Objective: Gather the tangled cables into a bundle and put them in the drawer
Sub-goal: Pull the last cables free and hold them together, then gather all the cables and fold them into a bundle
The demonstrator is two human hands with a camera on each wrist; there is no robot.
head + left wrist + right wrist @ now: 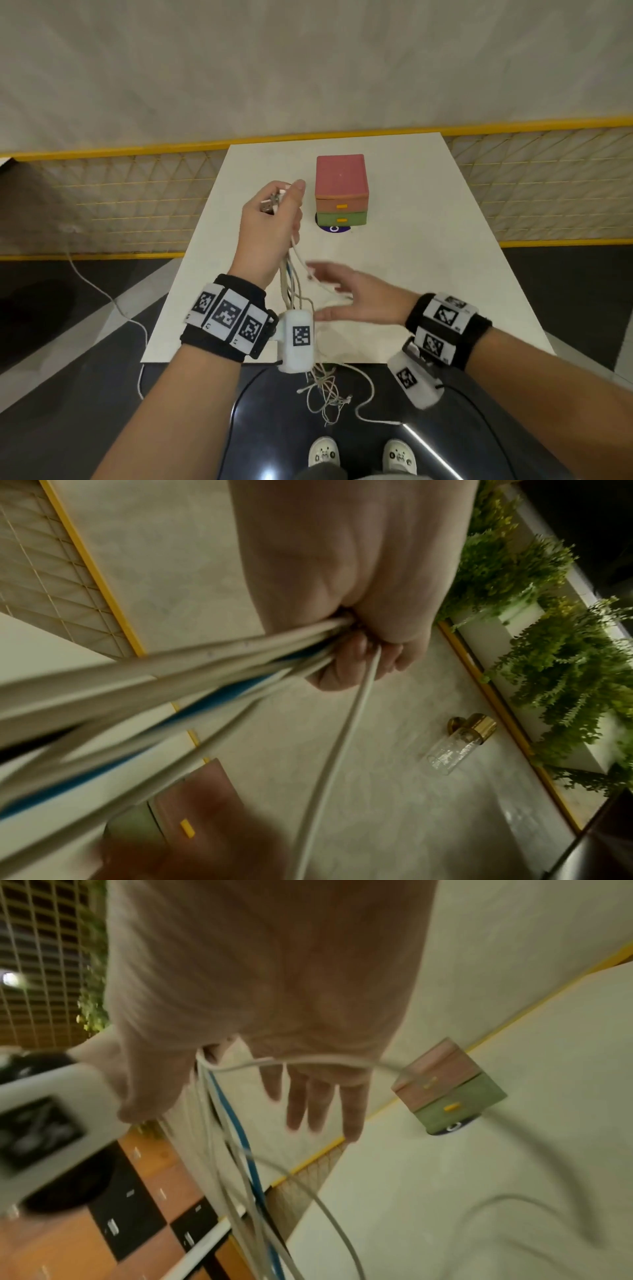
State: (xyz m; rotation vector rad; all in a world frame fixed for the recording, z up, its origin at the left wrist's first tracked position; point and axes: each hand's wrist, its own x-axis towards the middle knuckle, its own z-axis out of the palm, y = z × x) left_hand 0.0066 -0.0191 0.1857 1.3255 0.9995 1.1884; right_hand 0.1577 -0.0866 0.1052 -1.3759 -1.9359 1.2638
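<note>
Dangling past the bench [394, 240] edge, the cables [291, 284] hang from the raised left hand [270, 222], which grips their ends; the right hand [356, 298], fingers spread, reaches toward the strands below. Both drawers [341, 209] sit closed beyond.

A white table [411, 274] bears a small drawer unit [341, 192] on a purple disc [335, 229].

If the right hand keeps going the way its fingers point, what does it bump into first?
Most likely the cables hanging from the left hand. The right hand is open, its fingers pointing left, already among the white strands. Blur makes exact contact unclear.
</note>
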